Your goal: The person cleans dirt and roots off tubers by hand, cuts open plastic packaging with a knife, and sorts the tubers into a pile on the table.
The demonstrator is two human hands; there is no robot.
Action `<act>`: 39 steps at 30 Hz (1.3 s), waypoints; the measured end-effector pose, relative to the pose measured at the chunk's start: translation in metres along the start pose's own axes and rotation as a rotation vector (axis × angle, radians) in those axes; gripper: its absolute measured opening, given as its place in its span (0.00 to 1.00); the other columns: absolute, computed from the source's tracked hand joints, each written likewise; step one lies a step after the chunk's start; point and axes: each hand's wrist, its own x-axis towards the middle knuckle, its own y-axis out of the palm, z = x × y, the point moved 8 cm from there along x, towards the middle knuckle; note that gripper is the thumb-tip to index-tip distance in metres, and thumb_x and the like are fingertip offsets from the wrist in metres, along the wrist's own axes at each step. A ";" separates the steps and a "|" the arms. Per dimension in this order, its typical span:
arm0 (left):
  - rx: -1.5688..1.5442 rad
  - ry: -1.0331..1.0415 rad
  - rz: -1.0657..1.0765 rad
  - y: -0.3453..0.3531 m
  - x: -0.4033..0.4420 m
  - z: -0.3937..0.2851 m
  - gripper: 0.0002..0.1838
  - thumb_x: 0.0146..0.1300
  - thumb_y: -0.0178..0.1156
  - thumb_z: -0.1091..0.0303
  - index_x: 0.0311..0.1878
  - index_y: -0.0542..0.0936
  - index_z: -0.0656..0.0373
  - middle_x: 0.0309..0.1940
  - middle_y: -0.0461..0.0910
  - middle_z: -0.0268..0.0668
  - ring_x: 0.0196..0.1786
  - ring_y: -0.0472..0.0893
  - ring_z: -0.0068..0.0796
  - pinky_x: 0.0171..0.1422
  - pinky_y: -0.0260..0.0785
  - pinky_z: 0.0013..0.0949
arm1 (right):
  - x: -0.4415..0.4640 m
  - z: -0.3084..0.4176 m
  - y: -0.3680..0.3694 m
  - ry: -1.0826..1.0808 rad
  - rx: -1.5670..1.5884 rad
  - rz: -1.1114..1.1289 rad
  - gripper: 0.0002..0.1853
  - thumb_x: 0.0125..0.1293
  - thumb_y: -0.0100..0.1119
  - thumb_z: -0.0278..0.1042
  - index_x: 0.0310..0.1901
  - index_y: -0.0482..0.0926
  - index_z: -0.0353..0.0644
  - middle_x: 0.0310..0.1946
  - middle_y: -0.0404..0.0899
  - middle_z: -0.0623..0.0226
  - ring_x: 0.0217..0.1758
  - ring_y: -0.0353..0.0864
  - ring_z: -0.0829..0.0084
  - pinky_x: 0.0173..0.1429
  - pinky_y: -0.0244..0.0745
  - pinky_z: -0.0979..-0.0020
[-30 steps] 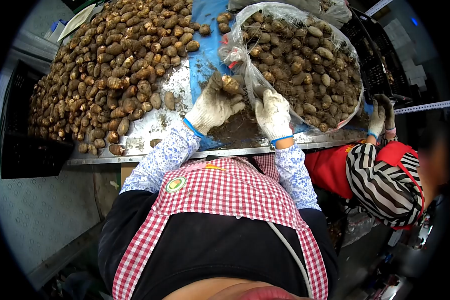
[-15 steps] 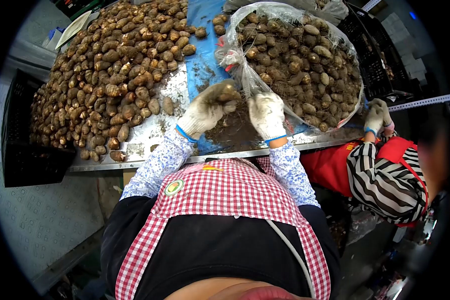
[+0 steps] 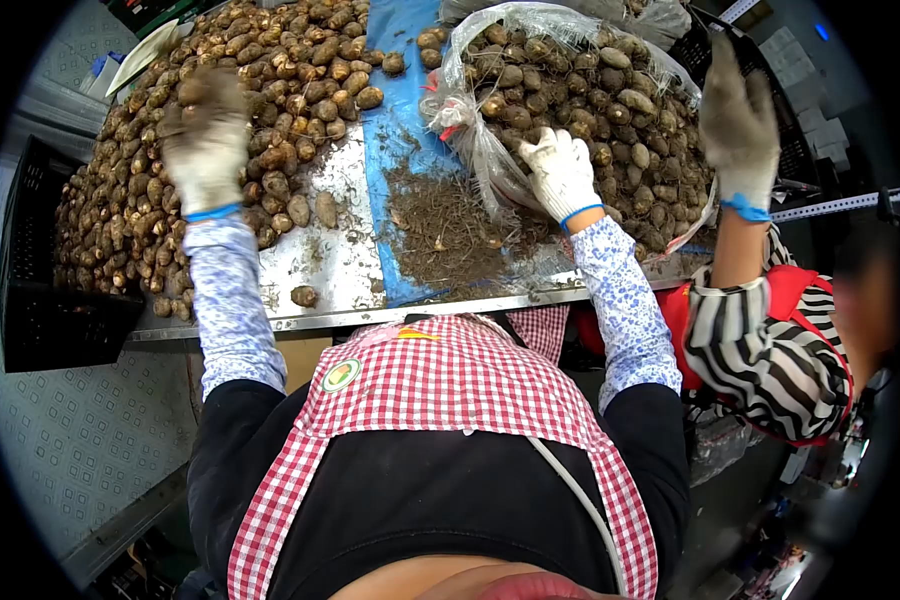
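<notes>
My left hand [image 3: 208,145], in a dirty white knit glove, is over the large pile of brown tubers [image 3: 130,210] on the left; its fingers are smeared by motion. My right hand [image 3: 560,172], gloved too, rests at the left part of the open plastic sack [image 3: 480,150], its fingers bent down onto the hairy, soil-covered tubers [image 3: 615,120] inside. Whether those fingers grip a tuber is hidden. Between my hands, dark soil and root scraps [image 3: 440,235] lie on a blue sheet [image 3: 390,160].
A black crate [image 3: 55,310] hangs at the table's left end. One tuber [image 3: 304,296] lies near the metal front edge [image 3: 370,315]. At the right, a co-worker's gloved hand [image 3: 740,130] is raised beside the sack, near black crates [image 3: 792,120].
My left hand has swung left from the soil patch to the big pile. My right hand has moved from the sack's gathered edge onto the tubers inside. The co-worker's hand has risen.
</notes>
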 end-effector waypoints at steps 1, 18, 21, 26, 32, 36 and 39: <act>0.115 0.060 0.155 0.038 -0.005 -0.013 0.28 0.74 0.39 0.42 0.47 0.73 0.61 0.40 0.78 0.47 0.44 0.79 0.41 0.52 0.77 0.48 | -0.004 -0.005 0.000 0.030 0.068 -0.013 0.15 0.59 0.60 0.33 0.49 0.81 0.54 0.48 0.77 0.61 0.52 0.76 0.60 0.54 0.70 0.59; 0.969 -0.596 -0.373 -0.138 -0.058 0.237 0.16 0.75 0.48 0.59 0.54 0.78 0.57 0.34 0.80 0.32 0.22 0.71 0.19 0.24 0.65 0.21 | -0.048 0.032 -0.045 0.238 0.932 -0.463 0.24 0.54 0.75 0.41 0.48 0.79 0.35 0.36 0.82 0.55 0.37 0.84 0.59 0.39 0.80 0.65; 0.994 -0.736 -0.421 -0.147 -0.063 0.238 0.16 0.77 0.44 0.59 0.52 0.78 0.58 0.31 0.80 0.32 0.20 0.69 0.17 0.21 0.59 0.23 | -0.040 0.045 -0.061 0.120 0.985 -0.421 0.13 0.63 0.65 0.35 0.46 0.80 0.37 0.36 0.83 0.55 0.36 0.85 0.58 0.38 0.80 0.63; 2.381 0.185 0.277 -0.143 -0.056 0.229 0.13 0.74 0.48 0.64 0.52 0.76 0.61 0.32 0.80 0.44 0.36 0.81 0.42 0.45 0.75 0.36 | -0.039 0.068 -0.011 0.273 0.652 -0.410 0.11 0.69 0.53 0.30 0.49 0.77 0.35 0.41 0.80 0.45 0.43 0.82 0.49 0.46 0.77 0.56; 2.443 0.052 0.474 -0.105 -0.069 0.214 0.12 0.69 0.56 0.63 0.50 0.77 0.59 0.33 0.83 0.45 0.32 0.84 0.40 0.36 0.78 0.37 | -0.035 0.094 0.022 0.365 1.083 -0.248 0.13 0.73 0.47 0.31 0.53 0.75 0.36 0.48 0.77 0.43 0.49 0.79 0.44 0.53 0.76 0.56; 1.520 -0.343 -0.357 -0.145 -0.068 0.197 0.11 0.72 0.51 0.59 0.41 0.78 0.55 0.22 0.78 0.32 0.20 0.78 0.28 0.20 0.68 0.31 | -0.031 0.091 0.019 0.456 1.195 -0.178 0.13 0.72 0.51 0.33 0.54 0.75 0.37 0.42 0.80 0.46 0.47 0.80 0.45 0.52 0.76 0.56; 0.867 -0.596 -0.822 -0.214 -0.091 0.196 0.14 0.74 0.46 0.56 0.40 0.78 0.53 0.22 0.75 0.30 0.17 0.73 0.21 0.16 0.59 0.25 | -0.029 0.091 0.017 0.420 1.074 -0.209 0.13 0.72 0.53 0.34 0.54 0.75 0.38 0.40 0.81 0.47 0.47 0.81 0.46 0.51 0.76 0.56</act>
